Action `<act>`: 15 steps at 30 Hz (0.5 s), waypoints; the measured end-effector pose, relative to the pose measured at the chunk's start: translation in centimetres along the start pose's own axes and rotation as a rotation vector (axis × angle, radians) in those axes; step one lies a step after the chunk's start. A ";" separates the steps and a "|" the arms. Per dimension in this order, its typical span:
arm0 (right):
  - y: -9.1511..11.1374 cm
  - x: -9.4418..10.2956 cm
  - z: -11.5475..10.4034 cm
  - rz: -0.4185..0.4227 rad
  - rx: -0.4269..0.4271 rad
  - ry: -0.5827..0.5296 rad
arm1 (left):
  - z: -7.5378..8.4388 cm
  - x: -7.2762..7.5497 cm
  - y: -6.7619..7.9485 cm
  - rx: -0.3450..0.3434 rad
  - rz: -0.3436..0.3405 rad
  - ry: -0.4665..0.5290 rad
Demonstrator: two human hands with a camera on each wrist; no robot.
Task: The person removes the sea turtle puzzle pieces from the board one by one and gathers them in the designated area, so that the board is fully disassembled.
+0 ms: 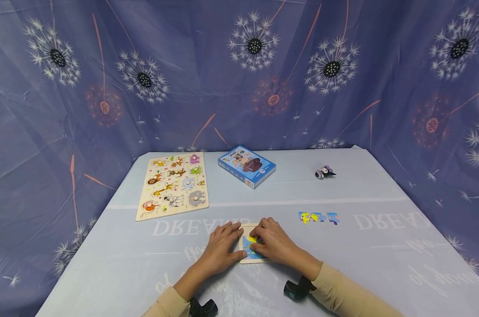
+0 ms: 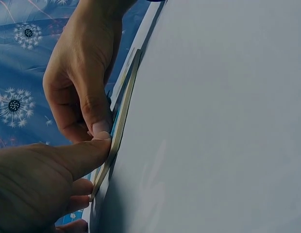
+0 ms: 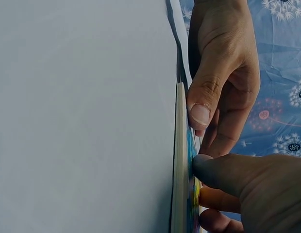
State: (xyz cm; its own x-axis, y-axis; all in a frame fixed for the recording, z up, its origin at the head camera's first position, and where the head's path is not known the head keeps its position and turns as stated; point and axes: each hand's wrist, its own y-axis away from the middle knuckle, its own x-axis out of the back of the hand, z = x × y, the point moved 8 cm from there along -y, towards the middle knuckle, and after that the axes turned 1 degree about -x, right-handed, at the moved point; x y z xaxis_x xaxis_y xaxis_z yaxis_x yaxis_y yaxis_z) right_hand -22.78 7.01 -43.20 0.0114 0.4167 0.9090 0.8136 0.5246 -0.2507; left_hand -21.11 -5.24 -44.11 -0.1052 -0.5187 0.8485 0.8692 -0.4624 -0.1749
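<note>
A small wooden jigsaw tray [image 1: 255, 260] with a pale rim lies flat on the table, blue and yellow puzzle pieces [image 1: 247, 243] inside it. My left hand [image 1: 222, 247] holds the tray's left side, thumb near the lower corner and fingers at the upper one. Over the tray's right part, my right hand [image 1: 277, 241] has its thumb and curled fingers on a puzzle piece, mostly hidden beneath them. In the right wrist view, the right thumb [image 3: 223, 170] touches the colored surface beside yellow. Several loose puzzle pieces [image 1: 318, 217] lie to the right of the tray.
A wooden animal peg board [image 1: 174, 187] lies at the back left. Behind the tray sits a blue box [image 1: 247, 166], and a small dark-and-purple figurine [image 1: 325, 172] is at the back right. A patterned curtain [image 1: 208, 79] stands along the table's far edge.
</note>
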 end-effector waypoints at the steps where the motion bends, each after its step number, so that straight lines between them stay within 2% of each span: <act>1: 0.0 0.0 0.0 0.000 0.000 0.003 | 0.0 0.0 0.0 0.001 0.000 -0.001; 15: 0.1 0.1 -0.1 0.034 0.012 0.036 | -0.1 -0.1 0.1 0.002 -0.003 0.000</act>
State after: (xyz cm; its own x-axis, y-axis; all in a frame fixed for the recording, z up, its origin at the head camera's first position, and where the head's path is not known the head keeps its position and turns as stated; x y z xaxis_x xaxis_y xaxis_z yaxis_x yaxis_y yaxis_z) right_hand -22.67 6.99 -43.08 0.0597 0.4074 0.9113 0.8051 0.5200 -0.2852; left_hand -21.03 -5.28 -44.24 -0.1078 -0.5169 0.8493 0.8697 -0.4628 -0.1713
